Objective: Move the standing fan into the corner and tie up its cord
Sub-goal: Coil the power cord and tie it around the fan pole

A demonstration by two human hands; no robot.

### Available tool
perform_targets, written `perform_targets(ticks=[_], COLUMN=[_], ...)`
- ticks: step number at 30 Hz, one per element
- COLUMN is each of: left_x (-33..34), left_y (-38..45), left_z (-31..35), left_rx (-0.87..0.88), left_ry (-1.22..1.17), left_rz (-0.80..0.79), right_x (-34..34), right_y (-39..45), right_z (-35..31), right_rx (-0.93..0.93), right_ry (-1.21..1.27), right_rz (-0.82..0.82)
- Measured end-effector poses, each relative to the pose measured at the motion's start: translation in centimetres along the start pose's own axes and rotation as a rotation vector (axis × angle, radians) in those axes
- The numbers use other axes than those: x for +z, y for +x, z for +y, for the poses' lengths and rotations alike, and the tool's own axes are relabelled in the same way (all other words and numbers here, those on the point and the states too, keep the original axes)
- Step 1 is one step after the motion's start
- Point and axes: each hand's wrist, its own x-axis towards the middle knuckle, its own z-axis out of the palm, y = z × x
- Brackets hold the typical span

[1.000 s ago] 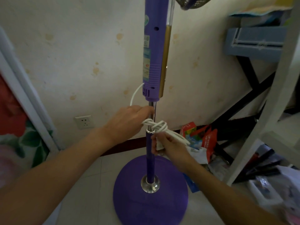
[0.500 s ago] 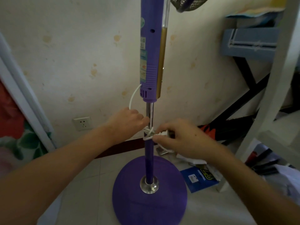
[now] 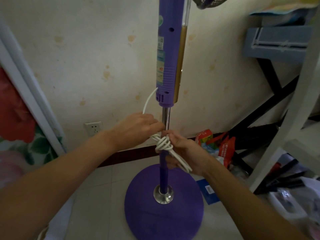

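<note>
A purple standing fan (image 3: 168, 63) stands upright against the stained wall, its round base (image 3: 147, 210) on the tiled floor. Its white cord (image 3: 163, 143) leaves the purple housing, loops left, and is knotted in several turns around the pole. My left hand (image 3: 136, 129) holds the cord against the pole at the knot's left side. My right hand (image 3: 183, 153) grips the looped bundle of cord that hangs down from the knot to the right. The plug is hidden.
A white wall socket (image 3: 93, 128) sits low on the wall at left. Red snack bags (image 3: 216, 144) and clutter lie on the floor to the right, beside a white frame (image 3: 285, 135) and black table legs (image 3: 270, 104). A flowered panel (image 3: 15, 118) stands at far left.
My right hand came over the pole to the knot, then dropped back down on the right with the cord bundle. The knot now shows more turns. My left hand stayed at the pole.
</note>
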Motion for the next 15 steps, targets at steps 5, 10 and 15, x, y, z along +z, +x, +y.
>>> perform_targets(ticks=[5,10,15], left_x=[0.4,1.0,2.1], left_y=[-0.9,-2.6,-7.0], left_z=[-1.1,-1.7,0.9], left_rx=[0.037,-0.092,-0.803], left_ry=[0.17,0.325,-0.343], left_rz=[-0.007,-0.049,0.482], right_x=[0.9,1.5,2.6], right_y=[0.6,1.1,1.9], right_z=[0.4,1.7,3.4], right_rx=[0.066,-0.02,-0.252], right_ry=[0.057,0.055,0.039], right_rz=[0.069,0.197,0.392])
